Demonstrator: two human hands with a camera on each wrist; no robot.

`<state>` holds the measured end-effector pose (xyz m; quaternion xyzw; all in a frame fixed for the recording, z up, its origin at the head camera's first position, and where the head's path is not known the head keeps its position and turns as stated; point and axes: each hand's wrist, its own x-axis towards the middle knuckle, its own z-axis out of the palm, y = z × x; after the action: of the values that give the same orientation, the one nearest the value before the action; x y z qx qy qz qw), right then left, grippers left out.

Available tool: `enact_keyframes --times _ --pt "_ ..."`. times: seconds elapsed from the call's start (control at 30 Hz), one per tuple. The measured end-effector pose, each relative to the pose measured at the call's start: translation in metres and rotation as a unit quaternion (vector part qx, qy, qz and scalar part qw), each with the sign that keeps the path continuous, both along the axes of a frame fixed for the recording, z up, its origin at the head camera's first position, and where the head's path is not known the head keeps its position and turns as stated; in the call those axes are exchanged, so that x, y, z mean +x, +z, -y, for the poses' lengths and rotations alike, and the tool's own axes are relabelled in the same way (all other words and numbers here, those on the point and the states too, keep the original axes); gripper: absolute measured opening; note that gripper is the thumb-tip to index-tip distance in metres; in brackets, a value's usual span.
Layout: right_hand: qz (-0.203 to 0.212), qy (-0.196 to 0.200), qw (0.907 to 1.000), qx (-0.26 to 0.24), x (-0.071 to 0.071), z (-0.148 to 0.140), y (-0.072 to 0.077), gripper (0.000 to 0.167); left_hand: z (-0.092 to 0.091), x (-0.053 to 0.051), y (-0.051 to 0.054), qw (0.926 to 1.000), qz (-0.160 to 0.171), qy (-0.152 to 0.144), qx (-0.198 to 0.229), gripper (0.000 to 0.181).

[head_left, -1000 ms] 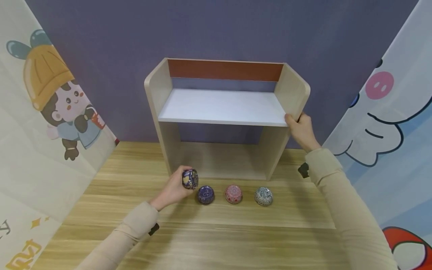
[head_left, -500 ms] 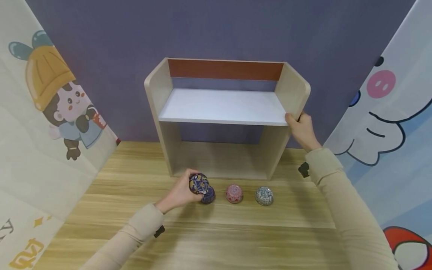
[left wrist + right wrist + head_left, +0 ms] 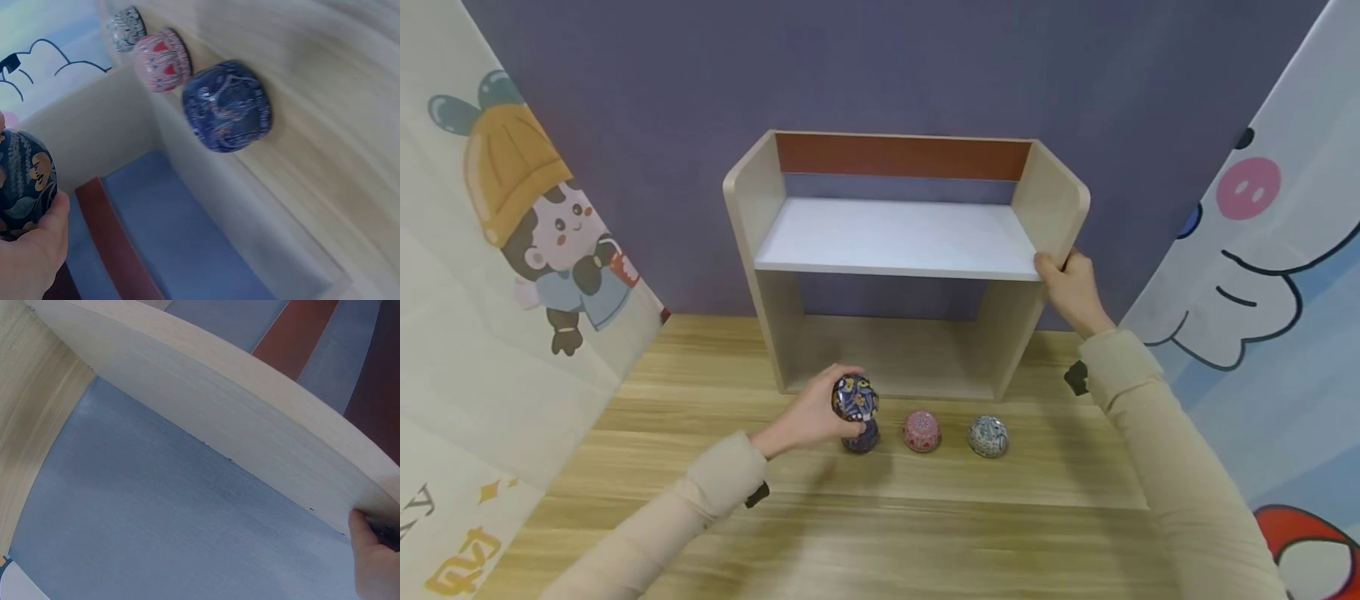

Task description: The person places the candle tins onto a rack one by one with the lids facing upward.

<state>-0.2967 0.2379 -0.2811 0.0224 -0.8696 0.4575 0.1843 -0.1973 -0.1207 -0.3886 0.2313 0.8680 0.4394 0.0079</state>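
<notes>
The left hand (image 3: 811, 415) grips the flowered tin (image 3: 855, 397) at the near left of the shelf (image 3: 895, 237); the right hand (image 3: 1077, 293) grips its right edge; a slackening left hold could drop the flowered tin onto the purple tin (image 3: 861, 440).

The left grip (image 3: 815, 412) holds a floral container (image 3: 855, 395), the right grip (image 3: 1070, 290) a shelf unit (image 3: 897, 240)

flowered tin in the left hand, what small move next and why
Probably raise the flowered tin toward the white board: the left hand holds it off the table, in front of the bookshelf, and the right hand grips the bookshelf's right side, seemingly steadying it.
</notes>
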Motion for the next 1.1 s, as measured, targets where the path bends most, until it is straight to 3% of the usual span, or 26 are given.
enact_keyframes --times 0.2,0.43,0.6,0.9,1.1 --pt "0.003 0.001 1.0 0.001 0.0 0.002 0.001 0.048 -0.007 -0.005 0.016 0.9998 -0.019 0.002 0.008 0.07" --pt "0.003 0.002 1.0 0.001 0.0 0.001 0.0 0.049 -0.019 -0.009 0.038 0.9994 0.006 0.021 0.029 0.072" --pt "0.01 0.003 0.9999 0.0 -0.001 0.001 -0.001 0.05 -0.03 -0.013 0.056 0.999 0.018 0.015 0.038 0.071" --pt "0.013 0.009 0.9999 -0.002 -0.001 0.0 0.0 0.052 -0.051 -0.025 0.096 0.9988 -0.005 -0.018 0.045 0.074" --pt "0.003 0.003 1.0 0.003 0.0 -0.001 0.0 0.05 -0.063 -0.039 0.12 0.9992 -0.03 -0.008 0.024 0.076"
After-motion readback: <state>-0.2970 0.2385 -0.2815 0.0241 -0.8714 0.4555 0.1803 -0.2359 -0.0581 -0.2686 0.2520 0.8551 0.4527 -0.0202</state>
